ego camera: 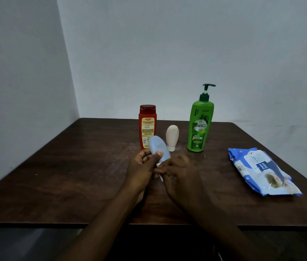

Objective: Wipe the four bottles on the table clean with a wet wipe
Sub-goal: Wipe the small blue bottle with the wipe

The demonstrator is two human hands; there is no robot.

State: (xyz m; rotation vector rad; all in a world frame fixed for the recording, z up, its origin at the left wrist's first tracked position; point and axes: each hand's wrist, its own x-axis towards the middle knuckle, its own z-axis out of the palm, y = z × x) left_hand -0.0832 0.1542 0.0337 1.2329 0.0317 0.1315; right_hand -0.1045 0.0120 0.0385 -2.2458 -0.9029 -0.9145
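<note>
Right beside the left hand [144, 167], which gripped the blue bottle [159, 148], the right hand [178, 173] pinched something white, likely the wipe [161, 178]; wiping this bottle seemed in hand, and turning it was needed next.

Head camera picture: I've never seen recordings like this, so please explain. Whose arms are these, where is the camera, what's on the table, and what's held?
There is no machine here. A person wears the camera on their head, so it looks forward and down at their own two arms. The left hand grips a small blue bottle, held tilted. The right hand is at the bottle's lower end. It is blurred, and a scrap of white there may be the wet wipe. Behind them, on the dark table, stand a red bottle, a cream bottle on its cap and a green pump bottle. A pack of wet wipes lies to the right.
</note>
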